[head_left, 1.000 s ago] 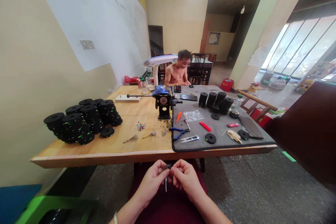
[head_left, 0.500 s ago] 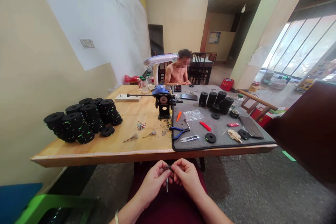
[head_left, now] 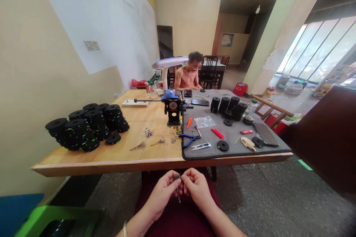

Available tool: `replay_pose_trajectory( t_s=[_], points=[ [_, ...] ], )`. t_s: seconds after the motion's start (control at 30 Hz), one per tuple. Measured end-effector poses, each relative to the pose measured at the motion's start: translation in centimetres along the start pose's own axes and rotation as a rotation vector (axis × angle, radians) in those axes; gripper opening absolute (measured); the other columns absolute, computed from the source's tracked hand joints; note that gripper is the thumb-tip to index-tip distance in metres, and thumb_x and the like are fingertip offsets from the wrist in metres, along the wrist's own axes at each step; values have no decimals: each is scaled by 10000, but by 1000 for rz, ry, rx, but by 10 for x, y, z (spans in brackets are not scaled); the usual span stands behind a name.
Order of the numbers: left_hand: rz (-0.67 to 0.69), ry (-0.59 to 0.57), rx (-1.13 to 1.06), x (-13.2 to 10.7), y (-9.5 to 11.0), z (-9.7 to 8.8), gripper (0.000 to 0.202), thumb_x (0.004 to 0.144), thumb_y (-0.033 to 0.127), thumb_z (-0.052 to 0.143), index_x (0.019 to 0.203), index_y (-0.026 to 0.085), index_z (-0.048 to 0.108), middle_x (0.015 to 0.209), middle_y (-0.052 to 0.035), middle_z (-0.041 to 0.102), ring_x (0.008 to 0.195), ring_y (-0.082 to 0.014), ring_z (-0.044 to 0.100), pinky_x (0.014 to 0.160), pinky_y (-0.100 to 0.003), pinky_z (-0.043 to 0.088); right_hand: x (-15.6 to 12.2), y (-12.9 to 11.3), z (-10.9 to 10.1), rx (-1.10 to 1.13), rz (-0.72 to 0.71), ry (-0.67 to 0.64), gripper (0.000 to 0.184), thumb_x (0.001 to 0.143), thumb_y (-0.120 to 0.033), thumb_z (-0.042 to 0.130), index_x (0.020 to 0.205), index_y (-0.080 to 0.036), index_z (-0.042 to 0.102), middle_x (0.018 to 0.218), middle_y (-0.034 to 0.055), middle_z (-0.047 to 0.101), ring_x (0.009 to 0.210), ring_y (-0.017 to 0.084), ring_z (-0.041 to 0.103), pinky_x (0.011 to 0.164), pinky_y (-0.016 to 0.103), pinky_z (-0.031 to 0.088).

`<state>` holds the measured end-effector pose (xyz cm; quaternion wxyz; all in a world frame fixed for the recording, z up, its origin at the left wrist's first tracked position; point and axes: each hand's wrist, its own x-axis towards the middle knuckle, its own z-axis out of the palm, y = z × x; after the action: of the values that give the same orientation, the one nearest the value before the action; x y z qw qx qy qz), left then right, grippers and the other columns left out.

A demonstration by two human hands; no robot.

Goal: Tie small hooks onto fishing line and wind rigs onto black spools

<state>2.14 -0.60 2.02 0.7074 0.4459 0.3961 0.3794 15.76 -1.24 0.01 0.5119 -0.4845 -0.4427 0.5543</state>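
My left hand (head_left: 162,192) and my right hand (head_left: 197,187) meet over my lap, just below the front edge of the wooden table (head_left: 116,155). Both pinch a small dark piece (head_left: 177,176) between their fingertips, and a thin pale stem (head_left: 178,194) hangs down from it. I cannot make out what the piece is. On the table ahead lie blue pliers (head_left: 189,139), a small metal clipper (head_left: 200,146) and a black foam disc (head_left: 223,145) on a grey mat (head_left: 236,150).
Stacks of black foam spools (head_left: 86,126) stand at the table's left, more (head_left: 228,105) at the back right. A blue and black winding tool (head_left: 172,108) sits mid-table beside a white lamp (head_left: 169,64). Another person (head_left: 190,74) sits at the far end. A dark chair (head_left: 328,137) stands at right.
My hands have stayed together over my lap; the fingers shifted slightly on the small piece and the hanging stem tilted a little. Nothing on the table moved.
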Motion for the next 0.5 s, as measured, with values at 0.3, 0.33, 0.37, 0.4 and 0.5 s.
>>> replay_pose_trajectory(
  t_s=[0.3,0.33,0.37,0.4,0.5],
  points=[
    [-4,58,-66,1,-4,2,206,752,327,657,723,172,524,606,38,571,549,-91,524,505,-197,357,-1,2,0,-42,5,3,240,740,-369,588,651,-187,459,399,-78,491,334,48,359,366,168,263],
    [1,66,-75,2,-5,2,206,750,324,657,722,174,519,608,39,563,547,-93,520,502,-198,358,-1,4,0,-47,11,4,236,738,-365,584,649,-189,454,395,-81,488,328,47,352,363,168,259],
    [3,74,-83,3,-6,1,206,748,323,657,722,177,515,610,40,555,544,-94,515,498,-199,359,-1,5,0,-51,18,3,235,736,-365,582,649,-191,450,391,-83,484,323,46,346,360,168,255],
    [4,83,-87,3,-7,0,206,747,325,655,724,179,512,611,42,545,540,-95,507,494,-201,359,-1,6,0,-54,24,-1,236,734,-368,581,649,-193,448,386,-86,479,319,46,342,357,168,250],
    [24,103,-61,5,-10,-1,207,751,336,647,731,181,511,593,56,502,518,-86,459,489,-200,351,-2,7,0,-50,40,-21,247,728,-389,587,658,-193,454,373,-93,464,311,49,334,352,171,241]
  ],
)
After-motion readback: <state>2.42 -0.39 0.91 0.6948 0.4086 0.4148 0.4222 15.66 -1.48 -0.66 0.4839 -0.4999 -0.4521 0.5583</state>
